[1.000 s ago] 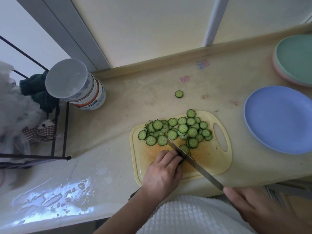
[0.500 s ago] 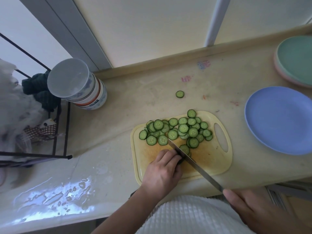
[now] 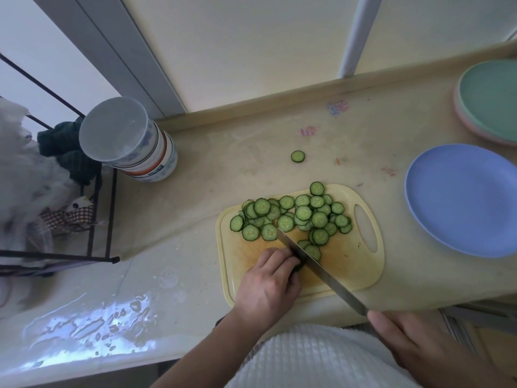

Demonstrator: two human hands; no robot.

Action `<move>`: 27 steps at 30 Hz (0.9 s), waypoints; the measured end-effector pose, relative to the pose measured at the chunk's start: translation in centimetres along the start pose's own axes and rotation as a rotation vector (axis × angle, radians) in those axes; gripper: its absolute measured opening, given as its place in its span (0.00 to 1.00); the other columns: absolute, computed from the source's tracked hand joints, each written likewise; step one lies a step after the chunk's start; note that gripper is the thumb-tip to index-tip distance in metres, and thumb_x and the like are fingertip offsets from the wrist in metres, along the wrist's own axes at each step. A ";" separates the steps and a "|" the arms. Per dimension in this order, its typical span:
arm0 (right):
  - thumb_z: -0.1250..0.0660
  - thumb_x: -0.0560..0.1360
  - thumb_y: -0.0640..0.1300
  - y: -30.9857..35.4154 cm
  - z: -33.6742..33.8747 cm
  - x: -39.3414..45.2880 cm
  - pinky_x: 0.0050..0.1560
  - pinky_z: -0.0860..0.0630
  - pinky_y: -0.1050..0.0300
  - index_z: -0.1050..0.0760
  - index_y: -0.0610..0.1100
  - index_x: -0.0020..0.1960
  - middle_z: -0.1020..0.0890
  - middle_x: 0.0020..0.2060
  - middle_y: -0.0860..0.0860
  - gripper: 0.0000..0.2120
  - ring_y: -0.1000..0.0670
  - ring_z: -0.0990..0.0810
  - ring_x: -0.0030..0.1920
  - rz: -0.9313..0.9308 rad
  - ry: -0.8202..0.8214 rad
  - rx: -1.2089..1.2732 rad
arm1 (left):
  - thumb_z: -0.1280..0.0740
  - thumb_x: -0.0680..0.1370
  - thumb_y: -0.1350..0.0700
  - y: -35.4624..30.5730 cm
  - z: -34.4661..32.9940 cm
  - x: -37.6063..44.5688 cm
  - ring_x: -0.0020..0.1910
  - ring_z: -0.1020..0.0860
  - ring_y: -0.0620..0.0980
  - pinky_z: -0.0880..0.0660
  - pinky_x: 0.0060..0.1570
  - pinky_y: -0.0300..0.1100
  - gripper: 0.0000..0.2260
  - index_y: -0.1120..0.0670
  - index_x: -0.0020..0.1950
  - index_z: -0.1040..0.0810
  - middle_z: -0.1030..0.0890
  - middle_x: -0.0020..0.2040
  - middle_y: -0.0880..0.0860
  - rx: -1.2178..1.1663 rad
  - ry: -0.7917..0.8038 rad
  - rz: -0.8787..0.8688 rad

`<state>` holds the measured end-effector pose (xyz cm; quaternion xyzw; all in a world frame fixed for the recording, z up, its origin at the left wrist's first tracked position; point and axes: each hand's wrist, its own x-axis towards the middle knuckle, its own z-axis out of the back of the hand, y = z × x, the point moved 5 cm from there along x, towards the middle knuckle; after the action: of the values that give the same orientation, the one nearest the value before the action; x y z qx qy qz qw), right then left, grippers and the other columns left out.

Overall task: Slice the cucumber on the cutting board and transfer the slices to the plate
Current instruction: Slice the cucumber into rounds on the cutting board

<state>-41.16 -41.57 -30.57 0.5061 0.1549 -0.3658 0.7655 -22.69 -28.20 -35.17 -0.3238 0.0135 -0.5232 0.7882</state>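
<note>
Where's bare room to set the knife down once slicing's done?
Bare counter lies between the cutting board and the blue plate, and behind the board around the stray slice. The board's far half is crowded with slices.

This is a home kitchen. A worn cream tabletop with faint crayon-like marks runs under a window frame. On it lie a yellow cutting board with cucumber slices, a blue plate, a stack of green and pink plates and a lidded canister. A black wire rack with cloths stands at the left.
</note>
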 end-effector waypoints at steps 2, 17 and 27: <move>0.47 0.65 0.77 0.8 0.1 -0.7 0.49 0.31 0.73 0.21 0.50 0.41 0.21 0.40 0.56 0.33 0.62 0.24 0.40 0.043 -0.051 0.066 | 0.30 0.75 0.62 -0.2 -0.1 -0.1 0.51 0.20 0.52 0.20 0.43 0.44 0.07 0.58 0.52 0.16 0.19 0.52 0.51 0.000 -0.005 -0.008; 0.57 0.61 0.83 -0.3 -1.3 1.7 0.45 0.27 0.57 0.24 0.37 0.40 0.18 0.39 0.41 0.50 0.52 0.21 0.39 -0.065 0.002 -0.143 | 0.29 0.74 0.62 -0.1 -0.1 0.0 0.52 0.20 0.52 0.20 0.44 0.44 0.08 0.58 0.53 0.17 0.19 0.53 0.51 -0.023 0.012 0.006; 0.48 0.68 0.68 0.3 -0.2 0.2 0.46 0.28 0.52 0.24 0.32 0.42 0.20 0.36 0.38 0.38 0.42 0.21 0.45 -0.088 0.000 -0.096 | 0.30 0.73 0.60 0.0 0.0 0.0 0.51 0.21 0.51 0.19 0.40 0.44 0.08 0.57 0.52 0.17 0.20 0.52 0.50 -0.026 -0.021 0.028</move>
<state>-40.81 -41.42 -30.53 0.4614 0.1944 -0.3910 0.7723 -22.67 -28.18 -35.14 -0.3392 0.0164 -0.5083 0.7914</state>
